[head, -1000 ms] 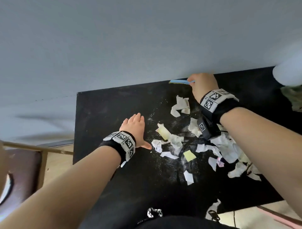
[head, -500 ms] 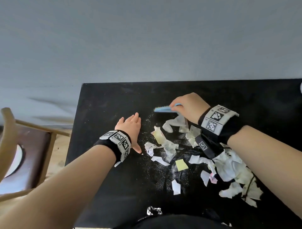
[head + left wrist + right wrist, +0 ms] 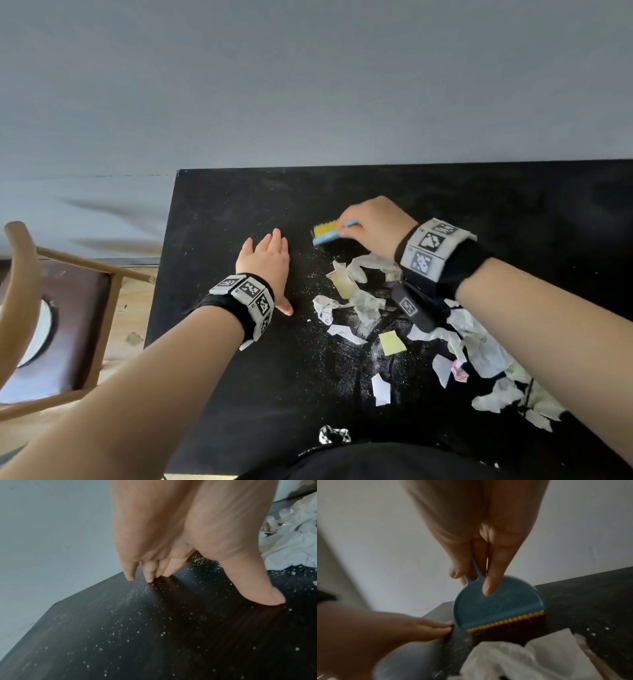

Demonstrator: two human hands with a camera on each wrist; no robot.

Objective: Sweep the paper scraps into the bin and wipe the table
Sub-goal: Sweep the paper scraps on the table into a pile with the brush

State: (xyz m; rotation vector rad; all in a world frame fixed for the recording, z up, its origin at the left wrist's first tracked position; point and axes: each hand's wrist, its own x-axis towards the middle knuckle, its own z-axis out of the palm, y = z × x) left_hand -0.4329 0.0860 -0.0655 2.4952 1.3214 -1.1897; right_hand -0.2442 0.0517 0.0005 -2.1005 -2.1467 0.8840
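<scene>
White and yellow paper scraps (image 3: 363,298) lie crumpled over the middle and right of the black table (image 3: 239,212), amid fine white crumbs. My right hand (image 3: 371,224) grips the handle of a small blue brush (image 3: 498,605) with yellow bristles (image 3: 325,229); the bristles touch the table just beyond the scraps. The index finger presses on the brush's back. My left hand (image 3: 265,263) lies flat on the table left of the scraps, fingers (image 3: 130,574) straight and holding nothing. No bin shows in any view.
A wooden chair (image 3: 51,308) with a dark seat stands off the table's left edge. A grey wall (image 3: 308,85) runs behind the far edge. More scraps (image 3: 493,397) pile up at the right under my right forearm. A small crumpled black-and-white piece (image 3: 334,434) sits at the near edge.
My right hand has drawn the brush from the table's far edge down towards the scraps, and its yellow bristles now show. The left hand has stayed flat in place.
</scene>
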